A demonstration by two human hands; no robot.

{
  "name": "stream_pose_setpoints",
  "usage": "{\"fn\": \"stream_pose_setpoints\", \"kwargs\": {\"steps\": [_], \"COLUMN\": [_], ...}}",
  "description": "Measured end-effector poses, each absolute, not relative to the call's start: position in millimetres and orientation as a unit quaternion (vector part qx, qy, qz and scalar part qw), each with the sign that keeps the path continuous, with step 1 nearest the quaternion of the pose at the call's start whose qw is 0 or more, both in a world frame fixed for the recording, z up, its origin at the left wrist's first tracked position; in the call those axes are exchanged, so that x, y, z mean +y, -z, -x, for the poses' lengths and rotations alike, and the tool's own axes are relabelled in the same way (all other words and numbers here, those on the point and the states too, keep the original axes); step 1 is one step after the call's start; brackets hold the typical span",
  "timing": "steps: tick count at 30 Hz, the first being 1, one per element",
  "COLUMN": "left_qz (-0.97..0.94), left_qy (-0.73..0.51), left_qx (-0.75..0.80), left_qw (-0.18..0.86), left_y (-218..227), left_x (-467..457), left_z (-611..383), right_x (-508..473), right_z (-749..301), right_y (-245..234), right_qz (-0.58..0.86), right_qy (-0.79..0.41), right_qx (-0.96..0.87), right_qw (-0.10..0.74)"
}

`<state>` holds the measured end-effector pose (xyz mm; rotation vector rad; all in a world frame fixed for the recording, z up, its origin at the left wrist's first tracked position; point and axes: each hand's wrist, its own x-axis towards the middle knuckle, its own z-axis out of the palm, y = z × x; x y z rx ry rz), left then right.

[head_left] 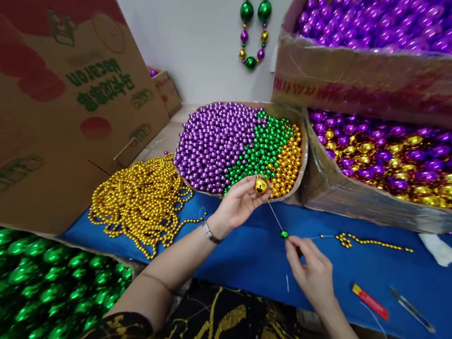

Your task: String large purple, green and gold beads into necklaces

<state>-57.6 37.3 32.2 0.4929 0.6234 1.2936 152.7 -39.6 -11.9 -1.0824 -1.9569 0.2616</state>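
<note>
My left hand [239, 202] pinches a large shiny gold bead [261, 185] just in front of the open box of small beads [300, 170]. Below it to the right, my right hand [312, 269] has thumb and forefinger closed at a small green bead [284, 234]. A thin pale string [275, 215] stretches between the two beads. It carries on to the right of my right hand, toward a short strand of small gold beads [373, 242] lying on the blue cloth. Small purple beads [216, 141], green beads [263, 144] and gold beads [291, 160] fill the box in separate patches.
A heap of gold bead strands [137, 197] lies left on the blue cloth [249, 254]. Boxes of large purple beads [398, 23], mixed purple-gold beads [402, 157] and green beads [34, 278] stand around. A red-yellow cutter [370, 301] and tweezers [412, 309] lie right. A bead necklace [250, 62] hangs behind.
</note>
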Motion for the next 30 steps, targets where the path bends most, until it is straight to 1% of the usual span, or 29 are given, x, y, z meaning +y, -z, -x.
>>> {"fn": "stream_pose_setpoints", "kwargs": {"steps": [3,7,10,16,23,27,30], "left_qz": [-0.309,-0.458,-0.500,-0.490,-0.492,-0.496,-0.507], "left_qy": [-0.578,-0.564,-0.561,-0.577,-0.567,-0.562,-0.532], "left_qx": [0.294,0.313,0.322,0.302,0.310,0.314,0.318], "left_qw": [0.696,0.611,0.576,0.579,0.583,0.583,0.598], "left_y": [-25.2,-16.2,-13.5,-13.7,-12.0,-12.3,-10.7], "left_x": [34.0,33.5,33.8,33.0,34.2,33.7,30.8], "left_z": [64.9,76.6,82.9,86.2,89.1,89.7,85.8], "right_x": [-38.4,-34.8,-34.1,-35.5,-33.5,-32.5,-30.4], "right_z": [-155.7,-164.5,-168.8,-169.9,-173.7,-176.2,-173.3], "right_y": [11.0,11.5,11.9,10.8,11.4,13.9,16.9], "right_qz": [0.433,0.422,0.408,0.404,0.402,0.399,0.404], "right_qy": [-0.088,-0.067,-0.063,-0.067,-0.051,-0.022,0.021], "right_qx": [-0.789,-0.802,-0.814,-0.824,-0.827,-0.839,-0.841], "right_qw": [0.427,0.417,0.408,0.392,0.390,0.371,0.358]}}
